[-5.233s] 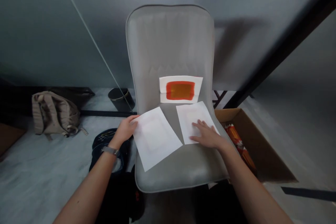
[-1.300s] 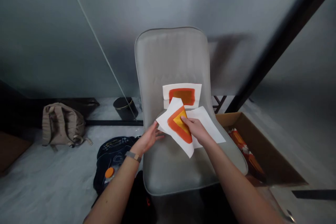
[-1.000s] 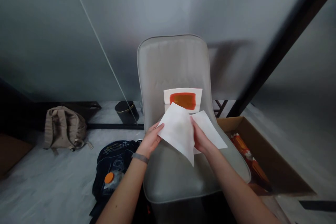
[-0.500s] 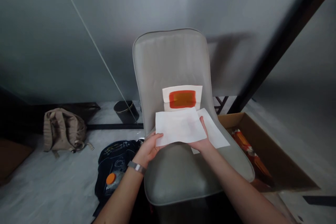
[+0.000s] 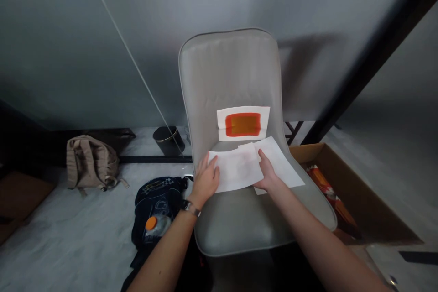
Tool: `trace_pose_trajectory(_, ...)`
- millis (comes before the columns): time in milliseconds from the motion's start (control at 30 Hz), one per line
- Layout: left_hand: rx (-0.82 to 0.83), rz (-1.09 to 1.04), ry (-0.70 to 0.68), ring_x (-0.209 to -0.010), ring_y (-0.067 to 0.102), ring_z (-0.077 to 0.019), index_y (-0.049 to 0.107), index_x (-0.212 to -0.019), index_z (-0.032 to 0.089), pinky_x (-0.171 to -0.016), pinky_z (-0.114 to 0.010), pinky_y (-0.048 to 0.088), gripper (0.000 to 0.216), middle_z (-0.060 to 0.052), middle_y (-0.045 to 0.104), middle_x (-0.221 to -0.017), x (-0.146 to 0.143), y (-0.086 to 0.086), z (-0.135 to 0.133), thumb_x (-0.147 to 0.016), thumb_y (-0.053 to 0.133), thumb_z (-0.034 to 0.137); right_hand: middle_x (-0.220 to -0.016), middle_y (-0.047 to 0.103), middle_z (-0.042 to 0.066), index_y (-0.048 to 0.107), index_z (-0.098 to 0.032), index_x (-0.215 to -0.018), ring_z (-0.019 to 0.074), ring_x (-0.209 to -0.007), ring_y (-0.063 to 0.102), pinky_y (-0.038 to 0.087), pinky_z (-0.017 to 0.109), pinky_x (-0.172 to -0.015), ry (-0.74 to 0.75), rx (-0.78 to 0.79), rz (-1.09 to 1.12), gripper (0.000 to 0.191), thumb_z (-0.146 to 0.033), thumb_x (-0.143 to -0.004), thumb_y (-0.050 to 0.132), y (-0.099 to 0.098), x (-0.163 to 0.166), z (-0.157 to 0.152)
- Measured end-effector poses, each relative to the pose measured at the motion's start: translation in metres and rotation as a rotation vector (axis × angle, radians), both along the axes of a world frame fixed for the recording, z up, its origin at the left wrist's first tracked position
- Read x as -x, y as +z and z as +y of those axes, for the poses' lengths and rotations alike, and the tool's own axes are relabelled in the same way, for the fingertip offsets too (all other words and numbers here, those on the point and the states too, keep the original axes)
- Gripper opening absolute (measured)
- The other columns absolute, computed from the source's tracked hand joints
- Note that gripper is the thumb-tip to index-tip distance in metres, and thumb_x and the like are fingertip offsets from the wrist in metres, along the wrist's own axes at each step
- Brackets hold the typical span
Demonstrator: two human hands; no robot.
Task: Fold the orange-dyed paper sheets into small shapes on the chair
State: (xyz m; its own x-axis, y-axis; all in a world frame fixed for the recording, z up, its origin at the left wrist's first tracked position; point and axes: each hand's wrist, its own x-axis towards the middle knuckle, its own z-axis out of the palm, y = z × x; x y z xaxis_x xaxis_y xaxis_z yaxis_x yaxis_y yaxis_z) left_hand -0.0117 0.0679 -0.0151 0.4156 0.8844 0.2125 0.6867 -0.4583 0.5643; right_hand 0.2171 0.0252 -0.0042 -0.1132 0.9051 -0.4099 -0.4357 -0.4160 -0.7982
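Note:
A white sheet of paper [image 5: 237, 171] is held low over the seat of a grey chair [image 5: 229, 68]. My left hand [image 5: 206, 181] is closed on its left edge, with the fingers over the top side. At the right edge, my right hand [image 5: 268, 174] grips the same sheet, thumb up and the other fingers largely hidden beneath. More white paper [image 5: 282, 164] lies on the seat behind and to the right. Against the backrest leans a white sheet with an orange-red rectangle [image 5: 242, 124].
Right of the chair stands an open cardboard box [image 5: 376, 207] with orange-red packs [image 5: 325, 182] inside. On the floor to the left are a dark blue backpack [image 5: 153, 200], an orange-capped bottle [image 5: 157, 226], a beige backpack [image 5: 92, 162] and a black bin [image 5: 169, 140].
My left hand has shifted from a thumb-on-top hold to lying over the sheet's left edge. The held sheet is lower and tilted, uncovering more of the orange-red sheet. The view has shifted slightly.

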Motion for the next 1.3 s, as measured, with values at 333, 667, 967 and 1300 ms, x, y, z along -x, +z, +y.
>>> trace_pose_trajectory(333, 0.089, 0.29, -0.051, -0.159, 0.012, -0.0413, 0.043, -0.159, 0.023, -0.127, -0.061, 0.008, 0.056, -0.01, 0.024, -0.172, -0.045, -0.026, 0.004, -0.105, 0.038, 0.038, -0.116, 0.075, 0.019, 0.066, -0.017, -0.125, 0.0345, -0.11, 0.071, 0.051, 0.052, -0.102, 0.032, -0.045, 0.027, 0.096, -0.086, -0.087, 0.011, -0.003, 0.002, -0.006)
trace_pose_trajectory(667, 0.132, 0.355, 0.012, -0.157, 0.013, -0.0474, 0.049, -0.154, 0.019, -0.123, -0.069, 0.008, 0.057, -0.018, 0.026, -0.17, -0.062, -0.018, 0.004, -0.099, 0.048, 0.036, -0.111, 0.076, 0.018, 0.068, -0.017, -0.12, 0.0358, -0.114, 0.069, 0.051, 0.054, -0.102, -0.051, 0.007, 0.154, 0.083, -0.079, -0.093, 0.019, 0.006, 0.004, -0.01)
trace_pose_trajectory(967, 0.153, 0.403, -0.082, -0.157, 0.017, -0.0444, 0.049, -0.154, 0.027, -0.123, -0.068, 0.014, 0.053, -0.013, 0.027, -0.171, -0.064, -0.014, 0.007, -0.102, 0.045, 0.038, -0.11, 0.078, 0.016, 0.065, -0.016, -0.129, 0.0338, -0.11, 0.072, 0.053, 0.051, -0.102, -0.138, 0.067, 0.289, 0.077, -0.077, -0.095, 0.031, 0.017, 0.013, -0.015)
trace_pose_trajectory(1300, 0.167, 0.499, -0.222, -0.152, 0.031, -0.0445, 0.05, -0.153, 0.032, -0.12, -0.066, 0.026, 0.053, -0.01, 0.038, -0.166, -0.049, -0.001, -0.016, -0.102, 0.048, 0.045, -0.146, 0.063, 0.008, 0.062, -0.026, -0.141, 0.0331, -0.145, 0.049, 0.033, 0.055, -0.123, -0.073, -0.082, 0.147, 0.084, -0.086, -0.092, 0.031, 0.034, 0.003, -0.032)
